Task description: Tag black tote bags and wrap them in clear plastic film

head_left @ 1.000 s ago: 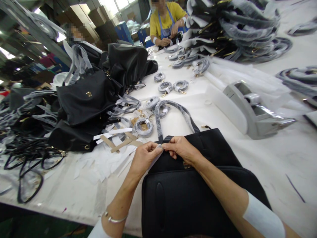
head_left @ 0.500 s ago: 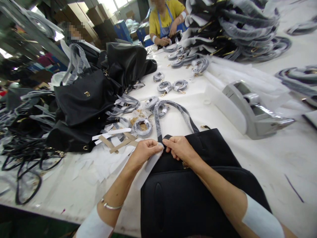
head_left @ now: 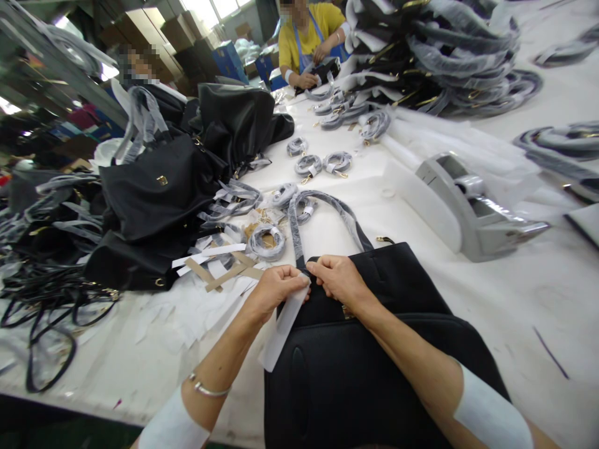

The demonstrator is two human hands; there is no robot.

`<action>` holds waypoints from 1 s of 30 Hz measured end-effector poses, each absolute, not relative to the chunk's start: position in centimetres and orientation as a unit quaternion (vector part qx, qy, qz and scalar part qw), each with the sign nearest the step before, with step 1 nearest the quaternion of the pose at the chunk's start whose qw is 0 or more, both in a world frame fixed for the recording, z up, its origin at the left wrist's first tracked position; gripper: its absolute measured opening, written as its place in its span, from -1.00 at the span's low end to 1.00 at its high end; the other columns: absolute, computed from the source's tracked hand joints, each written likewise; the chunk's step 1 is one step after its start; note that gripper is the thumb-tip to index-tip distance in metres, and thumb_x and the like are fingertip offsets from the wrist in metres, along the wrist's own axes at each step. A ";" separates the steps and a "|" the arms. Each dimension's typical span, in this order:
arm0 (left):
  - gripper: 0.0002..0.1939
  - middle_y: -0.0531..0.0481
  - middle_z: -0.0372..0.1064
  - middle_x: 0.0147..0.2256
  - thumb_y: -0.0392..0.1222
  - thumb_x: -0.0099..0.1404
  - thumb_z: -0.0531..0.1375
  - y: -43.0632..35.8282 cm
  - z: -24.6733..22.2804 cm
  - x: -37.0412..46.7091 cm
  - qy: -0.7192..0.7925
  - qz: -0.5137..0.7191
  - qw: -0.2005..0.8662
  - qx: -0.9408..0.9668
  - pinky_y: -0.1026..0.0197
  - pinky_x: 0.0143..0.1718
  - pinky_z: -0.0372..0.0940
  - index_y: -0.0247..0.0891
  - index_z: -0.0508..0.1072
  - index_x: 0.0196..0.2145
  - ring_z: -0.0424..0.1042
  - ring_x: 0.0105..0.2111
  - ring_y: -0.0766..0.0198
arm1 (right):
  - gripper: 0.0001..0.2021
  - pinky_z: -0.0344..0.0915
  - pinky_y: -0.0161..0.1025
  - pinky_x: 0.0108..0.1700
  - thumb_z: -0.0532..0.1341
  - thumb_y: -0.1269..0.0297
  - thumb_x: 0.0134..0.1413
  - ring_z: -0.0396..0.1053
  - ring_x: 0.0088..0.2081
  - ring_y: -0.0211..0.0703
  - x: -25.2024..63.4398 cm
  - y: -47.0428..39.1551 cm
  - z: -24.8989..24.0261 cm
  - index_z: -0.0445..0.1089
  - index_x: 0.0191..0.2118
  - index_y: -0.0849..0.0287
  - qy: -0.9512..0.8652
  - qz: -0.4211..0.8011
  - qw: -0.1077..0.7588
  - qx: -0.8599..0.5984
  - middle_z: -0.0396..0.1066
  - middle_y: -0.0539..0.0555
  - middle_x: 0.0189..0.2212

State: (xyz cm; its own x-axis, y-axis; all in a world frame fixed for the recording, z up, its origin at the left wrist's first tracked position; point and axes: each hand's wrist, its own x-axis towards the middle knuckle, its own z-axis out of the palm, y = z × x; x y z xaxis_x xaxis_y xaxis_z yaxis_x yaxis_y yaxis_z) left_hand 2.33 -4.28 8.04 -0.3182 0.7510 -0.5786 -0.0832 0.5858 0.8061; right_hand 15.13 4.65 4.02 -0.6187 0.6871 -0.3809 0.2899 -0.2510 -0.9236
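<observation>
Pinching a white strip (head_left: 286,327) btw thumb + fingers, L hand (head_left: 277,290) is just left of frame ctr; strip's free end dangles down-left over the bag's edge. R hand (head_left: 340,279) is right beside it, fingers drawn in tight at the foot of the handle (head_left: 294,227); can't tell exactly what's btw those fingertips. Black bag (head_left: 374,386) lies on the white table (head_left: 486,324), bottom ctr to lower right, gold clasp (head_left: 347,312) by R wrist. Handle, in clear film, arches up mid-frame.

Risks, imo: strip's held at one end only, so it could fold, twist or go on crooked if L thumb slips. If dropped, it'd prob. get lost in the similar white + brown scraps (head_left: 224,268), just left of L hand. Too hard a tug at the handle's foot might tear the film, or drag the bag askew, bec. I see nothing else pinning it. Handle's top crosses the wrapped coils (head_left: 266,242); gold hooks there could snag film or scratch leather if it shifts. Grey dispenser (head_left: 461,206), right of ctr, is well apart from R arm, so a knock seems unlikely unless the elbow swings out. Bag heap (head_left: 150,187), upper left, looks loosely stacked; a slump might spill onto the scraps. Co-worker (head_left: 309,37), top ctr, is too far off to bump anything here.
</observation>
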 end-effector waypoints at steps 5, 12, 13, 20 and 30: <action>-0.65 0.01 0.42 -0.61 -0.02 -0.05 0.35 -2.9 7.2 2.2 0.708 0.375 0.539 0.259 0.32 -0.55 0.23 -0.28 0.29 -0.51 0.38 -0.62 0.32 | -0.64 0.01 -0.41 -0.67 0.16 0.11 0.07 0.08 -0.79 -0.41 15.2 4.8 3.9 0.28 -0.65 0.17 -0.622 0.644 0.143 -0.421 0.17 -0.10 -0.85; -0.60 0.01 0.46 -0.51 0.09 0.04 0.32 -3.4 7.6 1.4 0.727 0.325 0.506 0.333 0.36 -0.56 0.17 -0.30 0.37 -0.37 0.40 -0.55 0.33 | -0.63 -0.04 -0.43 -0.72 0.16 0.07 0.06 0.05 -0.81 -0.41 15.2 5.1 3.9 0.29 -0.64 0.17 -0.580 0.680 0.151 -0.423 0.15 -0.11 -0.85; -0.60 0.00 0.46 -0.49 0.09 0.02 0.33 -3.6 7.7 1.5 0.719 0.321 0.523 0.326 0.34 -0.53 0.22 -0.31 0.39 -0.38 0.43 -0.53 0.32 | -0.63 -0.06 -0.42 -0.73 0.16 0.05 0.05 0.01 -0.81 -0.41 15.2 5.2 3.7 0.28 -0.64 0.17 -0.562 0.696 0.156 -0.419 0.14 -0.12 -0.86; -0.54 -0.03 0.45 -0.52 0.10 -0.04 0.39 -3.4 7.0 4.6 0.710 0.399 0.534 0.226 0.31 -0.49 0.33 -0.34 0.42 -0.40 0.42 -0.58 0.34 | -0.63 -0.15 -0.40 -0.73 0.20 -0.02 -0.05 -0.07 -0.79 -0.43 14.8 5.3 2.2 0.24 -0.62 0.16 -0.502 0.736 0.209 -0.404 0.09 -0.14 -0.81; -0.64 -0.14 0.47 -0.46 -0.01 0.08 0.32 -3.6 6.8 3.8 0.604 0.453 0.640 0.140 0.32 -0.47 0.37 -0.41 0.48 -0.34 0.45 -0.52 0.32 | -0.61 0.00 -0.38 -0.60 0.17 0.01 0.00 0.05 -0.68 -0.40 15.0 5.1 2.9 0.26 -0.66 0.18 -0.582 0.671 0.213 -0.407 0.20 -0.08 -0.73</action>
State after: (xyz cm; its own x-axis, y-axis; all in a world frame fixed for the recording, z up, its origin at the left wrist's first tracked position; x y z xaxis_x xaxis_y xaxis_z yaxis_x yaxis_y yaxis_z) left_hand 3.80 -3.57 6.83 -0.1404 0.7498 -0.6466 -0.4116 0.5497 0.7269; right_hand 15.01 5.09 2.90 -0.5778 0.7595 -0.2989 0.1879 -0.2326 -0.9542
